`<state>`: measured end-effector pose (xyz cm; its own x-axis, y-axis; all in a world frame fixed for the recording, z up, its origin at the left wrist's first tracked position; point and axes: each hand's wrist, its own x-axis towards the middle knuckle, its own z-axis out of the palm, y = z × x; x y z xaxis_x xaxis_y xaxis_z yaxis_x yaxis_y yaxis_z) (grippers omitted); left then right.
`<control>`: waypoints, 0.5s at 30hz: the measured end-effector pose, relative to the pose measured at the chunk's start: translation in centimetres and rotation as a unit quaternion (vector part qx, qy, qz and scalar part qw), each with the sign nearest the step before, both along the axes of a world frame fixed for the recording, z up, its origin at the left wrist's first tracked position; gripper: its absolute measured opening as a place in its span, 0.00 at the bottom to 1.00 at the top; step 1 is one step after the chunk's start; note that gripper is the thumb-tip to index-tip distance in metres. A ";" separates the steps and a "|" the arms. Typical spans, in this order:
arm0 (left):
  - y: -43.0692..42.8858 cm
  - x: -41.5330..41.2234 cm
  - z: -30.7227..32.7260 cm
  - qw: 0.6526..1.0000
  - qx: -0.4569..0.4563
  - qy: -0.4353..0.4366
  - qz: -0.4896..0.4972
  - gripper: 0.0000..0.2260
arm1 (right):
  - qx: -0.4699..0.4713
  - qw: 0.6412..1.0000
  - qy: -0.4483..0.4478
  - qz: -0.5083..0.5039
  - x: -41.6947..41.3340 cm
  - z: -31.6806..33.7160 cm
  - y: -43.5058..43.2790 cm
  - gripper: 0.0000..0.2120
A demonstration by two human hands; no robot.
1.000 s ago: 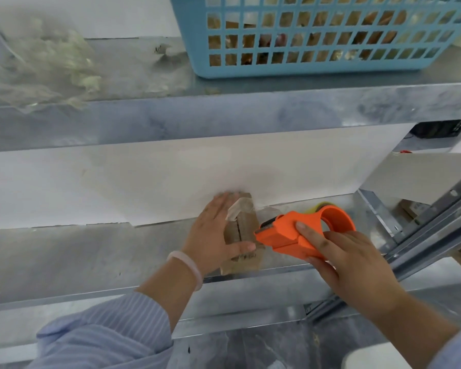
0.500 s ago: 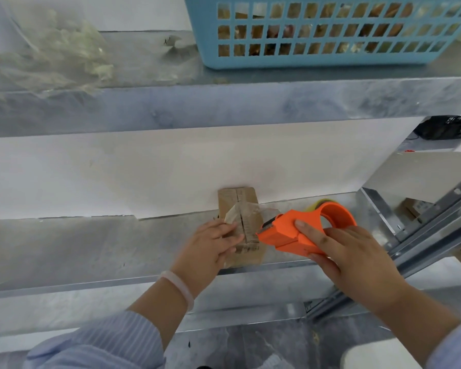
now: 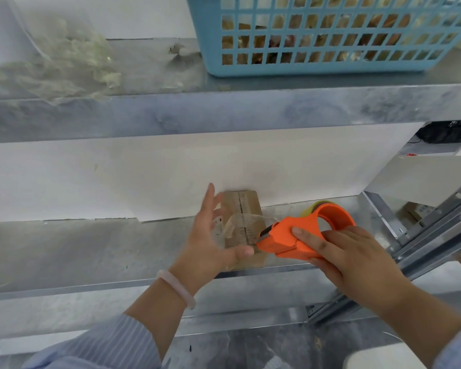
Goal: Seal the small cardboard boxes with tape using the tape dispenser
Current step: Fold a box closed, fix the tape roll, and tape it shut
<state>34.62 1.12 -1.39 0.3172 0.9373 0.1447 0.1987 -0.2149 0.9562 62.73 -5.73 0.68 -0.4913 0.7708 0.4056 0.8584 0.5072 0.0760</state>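
A small cardboard box [image 3: 244, 209] lies flat on the metal shelf [image 3: 91, 251], against the white back panel. A crumpled strip of clear tape [image 3: 237, 222] runs from its top to the orange tape dispenser [image 3: 298, 235]. My right hand [image 3: 357, 259] grips the dispenser, its cutter end over the box's near right part. My left hand [image 3: 210, 243] is beside the box's left edge, fingers straight and spread, thumb resting on the box's near end.
A blue plastic basket [image 3: 330, 62] holding cardboard boxes stands on the upper shelf, with crumpled clear plastic [image 3: 59, 67] to its left. Slanted metal rails [image 3: 423, 235] frame the right side. A dark device [image 3: 447, 131] sits at the far right.
My left hand lifted off the top of the box and opened, fingers now spread at the box's left side. The dispenser stayed at the box's right with tape still attached.
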 end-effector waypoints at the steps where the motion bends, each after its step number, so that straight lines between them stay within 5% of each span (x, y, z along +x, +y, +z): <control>1: -0.2 0.0 0.8 1.000 0.006 -0.026 0.008 0.49 | -0.003 1.000 -0.006 0.002 0.0 0.1 0.0 0.28; 5: -0.8 0.3 3.0 0.997 0.055 -0.022 0.043 0.11 | -0.030 0.999 -0.015 0.013 0.1 0.7 0.5 0.29; 10: -1.9 0.5 3.6 0.994 0.087 -0.003 0.069 0.10 | -0.092 0.995 0.000 0.037 0.3 1.5 0.6 0.36; 15: -1.1 0.0 3.7 0.992 -0.029 -0.055 0.113 0.09 | -0.145 0.986 0.059 0.055 -0.1 2.7 0.3 0.34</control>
<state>34.66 -0.02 2.30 0.0832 0.9905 0.1096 0.1291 -0.1198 0.9844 62.67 -5.42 3.35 -0.5412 0.8072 0.2358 0.7911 0.5838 -0.1829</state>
